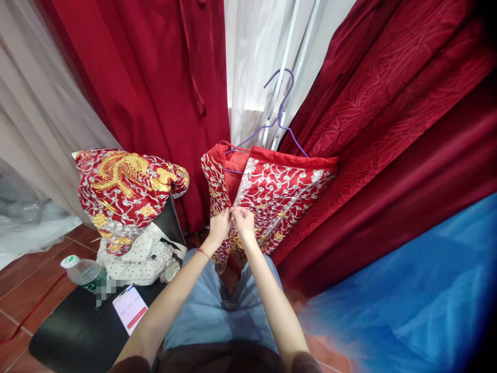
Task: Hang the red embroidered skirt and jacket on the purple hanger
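Observation:
A red skirt [285,184] with silver and gold embroidery hangs in front of me on a purple hanger [280,111]. Its waistband gapes at the left, showing plain red lining. At the lower end of that opening, my left hand [220,227] pinches the fabric edge, fingers pressed together. Right beside it my right hand [243,220] pinches the same spot, thumb and fingers closed. The two hands nearly touch. Whatever small fastening lies between the fingertips is too small to make out.
On the left, a black chair [73,331] carries a phone [130,309], a plastic bottle [83,272], a dotted white bag [132,259] and a folded embroidered red garment [128,191]. Dark red drapes [373,134] hang around the skirt. Blue fabric [419,290] spreads at lower right.

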### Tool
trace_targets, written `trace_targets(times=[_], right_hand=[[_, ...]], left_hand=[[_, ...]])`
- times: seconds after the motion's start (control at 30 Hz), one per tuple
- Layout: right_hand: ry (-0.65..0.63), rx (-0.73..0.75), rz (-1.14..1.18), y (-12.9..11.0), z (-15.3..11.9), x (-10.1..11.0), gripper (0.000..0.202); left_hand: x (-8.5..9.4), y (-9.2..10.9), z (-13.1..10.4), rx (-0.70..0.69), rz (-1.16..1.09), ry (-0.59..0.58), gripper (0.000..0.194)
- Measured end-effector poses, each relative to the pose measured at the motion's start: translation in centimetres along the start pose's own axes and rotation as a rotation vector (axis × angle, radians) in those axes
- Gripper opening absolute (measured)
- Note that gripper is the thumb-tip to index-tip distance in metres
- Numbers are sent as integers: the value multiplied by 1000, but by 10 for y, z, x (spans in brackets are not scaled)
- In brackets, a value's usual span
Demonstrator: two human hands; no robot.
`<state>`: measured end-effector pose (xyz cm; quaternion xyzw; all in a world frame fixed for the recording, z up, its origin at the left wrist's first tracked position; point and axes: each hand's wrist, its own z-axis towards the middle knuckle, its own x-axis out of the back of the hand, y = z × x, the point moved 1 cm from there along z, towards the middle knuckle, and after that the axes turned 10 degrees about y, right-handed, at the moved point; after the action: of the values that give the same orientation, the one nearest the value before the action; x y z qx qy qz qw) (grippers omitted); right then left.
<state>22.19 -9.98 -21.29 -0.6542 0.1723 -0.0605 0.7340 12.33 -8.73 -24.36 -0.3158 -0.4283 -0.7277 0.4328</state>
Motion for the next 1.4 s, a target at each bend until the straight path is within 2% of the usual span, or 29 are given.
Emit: trace_targets(times=[0.17, 0.3, 0.53, 0.93, 1.1, 1.2, 1.33, 1.4], right_hand=[[22, -28, 91, -12, -4, -9, 30], [81, -6, 137, -30, -4, -13, 23], [85, 55, 128, -67, 7, -19, 23], [119, 161, 219, -105, 31, -30, 19], [20, 188, 161, -117, 35, -22, 17], [-59, 193, 124, -112, 27, -11, 16], [-109, 184, 105, -104, 18, -2, 16], [-126, 176, 94, -103, 17, -2, 17]], left_hand=[[4, 1, -1, -2, -32, -17, 28], [8, 7, -3, 17, -19, -66, 31], [15, 17, -3, 17, -2, -92, 32], [20, 36, -2, -26, 78, -172, 31], [30, 40, 4, -79, 170, -195, 37], [47, 38, 12, -66, 156, -126, 39], [75, 39, 30, 42, 65, 135, 35], [86, 43, 41, 82, 66, 220, 33]])
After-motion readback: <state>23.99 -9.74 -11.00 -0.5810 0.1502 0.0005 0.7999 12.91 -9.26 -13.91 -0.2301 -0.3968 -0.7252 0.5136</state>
